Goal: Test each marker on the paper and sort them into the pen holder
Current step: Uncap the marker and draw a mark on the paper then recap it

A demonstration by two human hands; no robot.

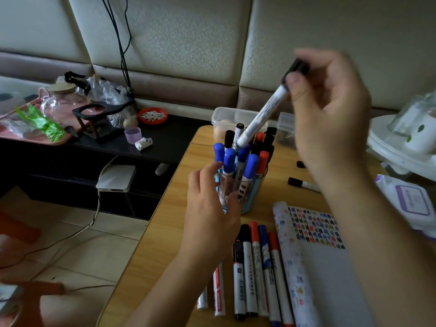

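While the right hand (330, 109) pinches a black-capped marker (264, 114) near its cap, tilted with its butt end touching the cluster below, the sorting step appears to be in hand: dropping a tested marker into the pen holder (245, 192). The left hand (210, 201) curls loosely around the holder's near side, steadying it, fingers spread and grasping nothing else. Next, I judge, the marker needs a gap among the crowded blue, red and black caps. Just beneath the left wrist lie more markers (257, 270) in a row on the surface (165, 244), and under the right forearm lies the scribbled paper (313, 230).
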